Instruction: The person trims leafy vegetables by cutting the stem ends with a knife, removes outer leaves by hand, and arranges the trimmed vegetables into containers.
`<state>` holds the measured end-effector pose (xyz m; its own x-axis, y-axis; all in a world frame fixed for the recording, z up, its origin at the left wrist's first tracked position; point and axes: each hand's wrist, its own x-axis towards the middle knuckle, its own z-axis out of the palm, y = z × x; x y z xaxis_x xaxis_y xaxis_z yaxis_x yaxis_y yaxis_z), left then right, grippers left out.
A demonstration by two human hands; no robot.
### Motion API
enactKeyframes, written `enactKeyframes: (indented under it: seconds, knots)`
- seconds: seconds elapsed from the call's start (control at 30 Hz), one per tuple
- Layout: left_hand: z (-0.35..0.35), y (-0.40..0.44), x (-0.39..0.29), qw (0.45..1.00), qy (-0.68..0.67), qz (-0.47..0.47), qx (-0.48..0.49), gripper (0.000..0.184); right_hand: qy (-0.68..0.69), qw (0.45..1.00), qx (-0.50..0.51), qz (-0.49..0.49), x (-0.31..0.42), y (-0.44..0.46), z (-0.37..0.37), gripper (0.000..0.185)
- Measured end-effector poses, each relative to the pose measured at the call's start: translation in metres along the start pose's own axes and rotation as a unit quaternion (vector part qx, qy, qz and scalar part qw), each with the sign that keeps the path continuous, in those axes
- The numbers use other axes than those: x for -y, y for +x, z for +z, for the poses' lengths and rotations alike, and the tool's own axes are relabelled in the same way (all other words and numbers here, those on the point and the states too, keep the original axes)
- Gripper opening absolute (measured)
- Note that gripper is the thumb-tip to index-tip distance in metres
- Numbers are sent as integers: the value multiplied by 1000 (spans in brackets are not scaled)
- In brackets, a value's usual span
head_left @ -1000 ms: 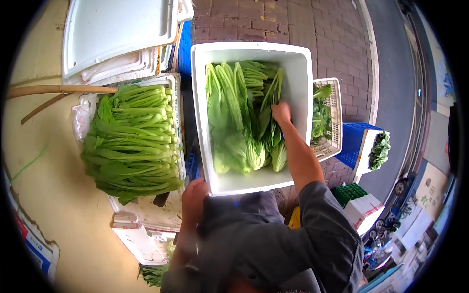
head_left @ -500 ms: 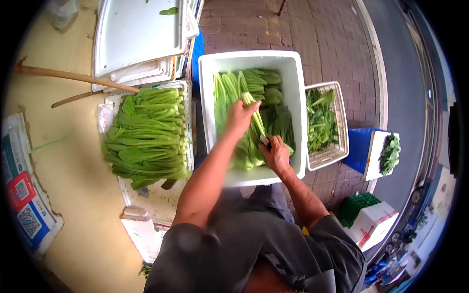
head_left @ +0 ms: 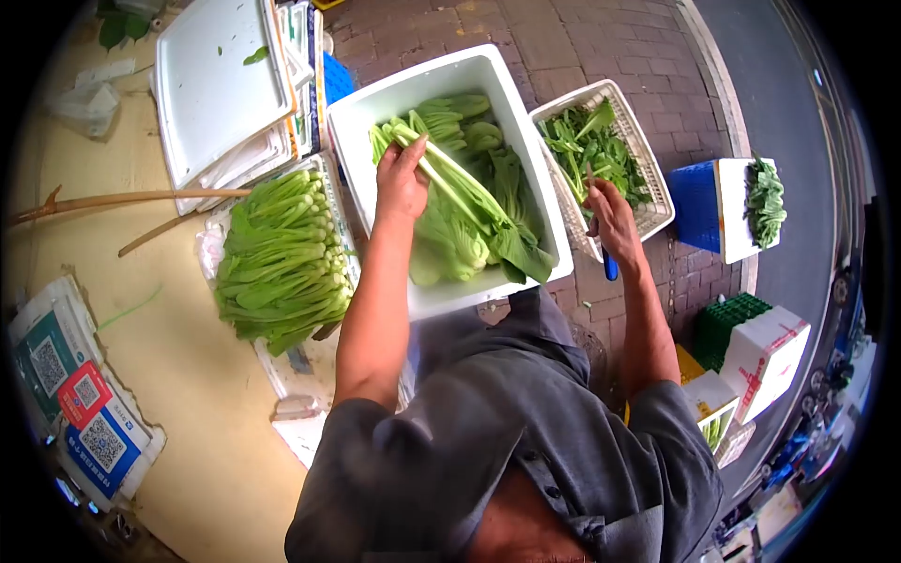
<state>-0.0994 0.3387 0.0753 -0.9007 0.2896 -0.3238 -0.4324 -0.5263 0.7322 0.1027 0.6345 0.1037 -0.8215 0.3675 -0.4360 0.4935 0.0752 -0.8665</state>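
Note:
My left hand (head_left: pixel 402 183) is closed round the pale stalk end of a bunch of leafy greens (head_left: pixel 460 194), held over a white foam box (head_left: pixel 340 122). The bunch slants down to the right, its broad leaves near the box's front rim. More greens (head_left: pixel 455 249) lie inside the box. My right hand (head_left: pixel 612 220) grips a small knife (head_left: pixel 611 266) with a blue handle, out over the near edge of a cream plastic basket (head_left: pixel 664 208). A bit of blade shows above the fingers. The basket holds loose leafy greens (head_left: pixel 587 141).
To the left, a neat pile of long-stemmed greens (head_left: pixel 282 258) lies beside stacked foam lids (head_left: pixel 221 84). A bamboo stick (head_left: pixel 141 199) crosses the tan table (head_left: pixel 197 375). A blue crate (head_left: pixel 694 208) and a white carton (head_left: pixel 768 361) stand on the right.
My right hand has moved right with the knife, away from the bunch to the basket. My left hand has shifted left and up, still holding the greens. The whole view has turned slightly.

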Motion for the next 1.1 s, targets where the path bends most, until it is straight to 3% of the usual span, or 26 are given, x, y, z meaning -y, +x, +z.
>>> enactKeyframes:
  seconds: [0.1, 0.2, 0.3, 0.43, 0.53, 0.67, 0.7, 0.87, 1.07, 1.1]
  knots:
    - [51, -17, 4, 989, 132, 44, 43, 19, -7, 999, 40, -18, 35, -11, -9, 53]
    - [99, -43, 12, 942, 315, 65, 100, 18, -35, 990, 86, -109, 80, -28, -5, 50]
    - [140, -66, 15, 903, 393, 101, 138, 26, -97, 975, 120, -162, 125, -43, -9, 45]
    - [156, -72, 25, 835, 467, 185, 223, 33, -98, 961, 85, -245, 113, -40, -13, 43]
    - [178, -79, 23, 816, 501, 177, 228, 30, -120, 965, 106, -208, 113, -43, -29, 58]
    - [193, -73, 32, 815, 478, 175, 279, 26, -125, 967, 76, -210, 112, -50, -47, 52]
    - [202, -74, 31, 807, 487, 166, 289, 26, -115, 968, 66, -211, 109, -51, -51, 44]
    - [227, -55, 53, 765, 511, 197, 339, 24, -54, 971, 31, -232, 93, -45, -82, 42]
    - [266, -34, 83, 751, 512, 215, 358, 26, 33, 997, 37, -52, 87, -40, -136, 40]
    - [269, -30, 89, 775, 496, 158, 358, 30, 45, 994, -6, -96, 73, -31, -140, 41]
